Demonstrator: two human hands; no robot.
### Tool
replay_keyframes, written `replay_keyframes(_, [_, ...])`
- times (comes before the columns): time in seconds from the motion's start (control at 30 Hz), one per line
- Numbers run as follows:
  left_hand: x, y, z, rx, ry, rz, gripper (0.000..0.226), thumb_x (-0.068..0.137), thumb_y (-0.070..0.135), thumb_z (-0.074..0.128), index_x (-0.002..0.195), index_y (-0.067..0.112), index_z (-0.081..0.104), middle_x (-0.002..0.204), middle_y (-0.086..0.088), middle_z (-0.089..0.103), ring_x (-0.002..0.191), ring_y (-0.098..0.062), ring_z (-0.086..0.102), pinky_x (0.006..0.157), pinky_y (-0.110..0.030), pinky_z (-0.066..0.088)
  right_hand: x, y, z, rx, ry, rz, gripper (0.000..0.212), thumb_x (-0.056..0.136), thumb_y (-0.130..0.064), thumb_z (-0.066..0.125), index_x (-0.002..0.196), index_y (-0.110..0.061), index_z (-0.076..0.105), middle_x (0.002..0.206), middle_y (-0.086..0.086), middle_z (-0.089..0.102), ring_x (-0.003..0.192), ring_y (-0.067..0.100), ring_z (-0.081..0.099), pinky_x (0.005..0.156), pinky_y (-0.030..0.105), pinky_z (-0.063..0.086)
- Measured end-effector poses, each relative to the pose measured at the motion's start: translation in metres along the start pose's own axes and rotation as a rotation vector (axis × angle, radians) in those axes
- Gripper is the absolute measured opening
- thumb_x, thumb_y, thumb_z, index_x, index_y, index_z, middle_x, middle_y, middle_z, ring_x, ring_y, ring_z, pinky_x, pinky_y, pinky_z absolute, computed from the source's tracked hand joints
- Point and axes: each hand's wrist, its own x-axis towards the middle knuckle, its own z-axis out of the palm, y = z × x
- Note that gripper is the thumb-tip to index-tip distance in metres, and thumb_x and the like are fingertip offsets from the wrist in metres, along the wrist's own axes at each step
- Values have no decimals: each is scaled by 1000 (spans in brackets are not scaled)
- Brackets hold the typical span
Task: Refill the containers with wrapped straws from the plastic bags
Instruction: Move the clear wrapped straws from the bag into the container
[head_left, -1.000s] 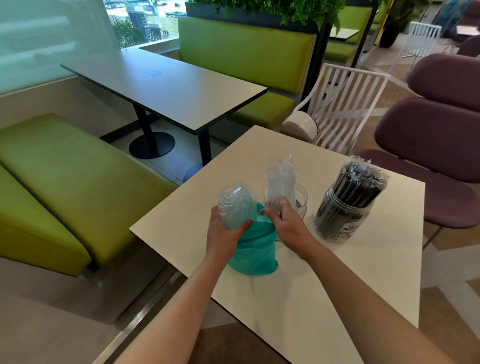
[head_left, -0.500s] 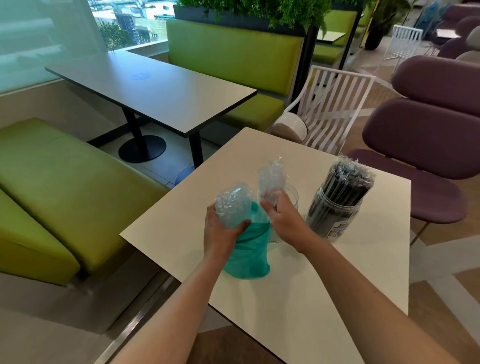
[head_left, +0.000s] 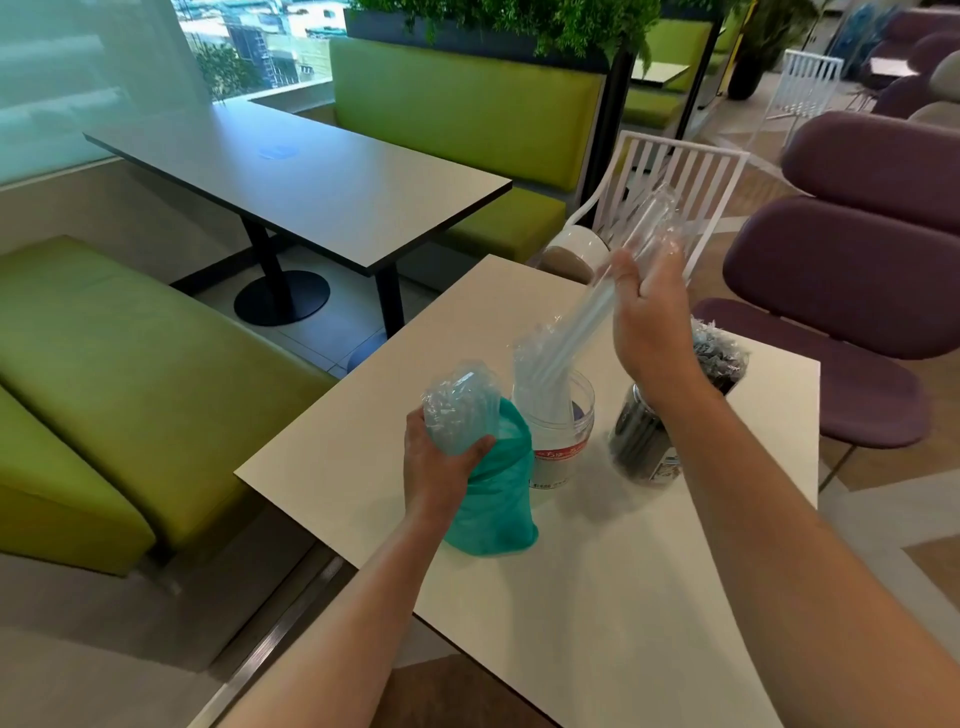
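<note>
Black-straw jar (head_left: 655, 426) is appearing full | clear jar (head_left: 558, 441) on worktop (head_left: 649, 571) is being partly filled | clear wrapped straws (head_left: 631, 260) are being gripped aloft by right hand (head_left: 647, 322) | teal bag (head_left: 493, 499) of remaining straws is being clutched by left hand (head_left: 441, 462).

Ahead of me on the left stands a long grey dining table (head_left: 306, 182) on a black pedestal base (head_left: 281, 297), with a small blue round mark (head_left: 278, 151) on its top. A lime-green bench seat (head_left: 104, 364) runs along my left side, and a green upholstered booth (head_left: 457, 109) sits behind the grey top. Leafy plants (head_left: 524, 21) grow in a dark planter above the booth's back. A white slatted chair (head_left: 670, 182) stands just past the far edge of my table (head_left: 597, 597). Purple cushioned chairs (head_left: 852, 260) fill my right side. Through the window (head_left: 249, 47) at upper left I see buildings.
</note>
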Motion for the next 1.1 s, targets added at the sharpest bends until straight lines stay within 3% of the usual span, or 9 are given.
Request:
replay_keyframes(0.07, [1, -1, -1, 11, 2, 4, 83, 68, 38, 87, 133, 23, 37, 122, 9, 46, 113, -14, 48, 98, -36, 48, -2, 4, 5, -66, 9, -13, 44, 103, -27, 41, 138, -1, 35, 126, 10, 54, 113, 18, 51, 80, 6, 37])
replay_keyframes(0.2, [2, -2, -2, 6, -4, -5, 83, 67, 40, 87, 131, 24, 37, 121, 8, 47, 113, -17, 51, 95, -36, 50, -14, 22, 22, -164, -82, 15, 43, 102, -24, 47, 139, -6, 35, 137, 10, 43, 121, 16, 45, 92, 13, 33])
replay_keyframes(0.37, [1, -3, -3, -21, -16, -13, 83, 66, 41, 88, 130, 24, 38, 123, 5, 51, 113, -18, 52, 93, -35, 50, -29, 70, 44, -308, -273, 164, 30, 97, -26, 55, 121, -8, 52, 118, 8, 52, 98, 13, 50, 87, 26, 46])
replay_keyframes(0.5, [0, -3, -3, -18, -21, 1, 80, 67, 40, 87, 128, 24, 39, 121, 5, 51, 112, -16, 51, 91, -32, 50, -38, 98, 57, -418, -379, 163, 21, 90, -24, 65, 99, -6, 61, 98, 9, 59, 95, 26, 57, 76, 26, 37])
replay_keyframes(0.67, [2, -5, -4, -29, -23, -18, 81, 65, 43, 88, 127, 26, 38, 122, 6, 51, 113, -18, 52, 94, -38, 51, -36, 88, 61, -419, -318, 77, 52, 81, -18, 75, 125, -14, 48, 123, 6, 52, 107, 19, 54, 85, 24, 44])
replay_keyframes(0.8, [3, -6, -6, -33, -26, -29, 83, 65, 43, 88, 129, 28, 37, 123, 7, 50, 115, -18, 52, 96, -38, 51, -31, 83, 60, -776, -177, -274, 66, 77, -29, 75, 134, -26, 43, 133, 8, 43, 116, 25, 45, 94, 36, 42])
replay_keyframes(0.97, [3, -7, -6, -11, -33, -19, 82, 66, 46, 86, 129, 30, 36, 125, 9, 49, 117, -18, 52, 97, -40, 51, -5, 92, 64, -975, -434, -312, 51, 85, -66, 51, 130, -45, 44, 156, 1, 21, 145, 29, 16, 111, 63, 14])
replay_keyframes(1.03, [2, -8, -7, -19, -35, -20, 80, 67, 45, 86, 128, 31, 36, 124, 8, 50, 116, -18, 52, 96, -40, 52, 3, 96, 64, -966, -500, -249, 49, 85, -67, 50, 126, -40, 49, 151, 1, 31, 143, 26, 23, 110, 63, 18])
replay_keyframes(1.1, [2, -8, -7, -23, -35, -22, 80, 66, 45, 86, 127, 31, 36, 123, 7, 50, 116, -19, 53, 96, -41, 52, 7, 95, 62, -924, -499, -223, 44, 86, -59, 55, 121, -33, 51, 137, 3, 43, 129, 25, 41, 105, 56, 34])
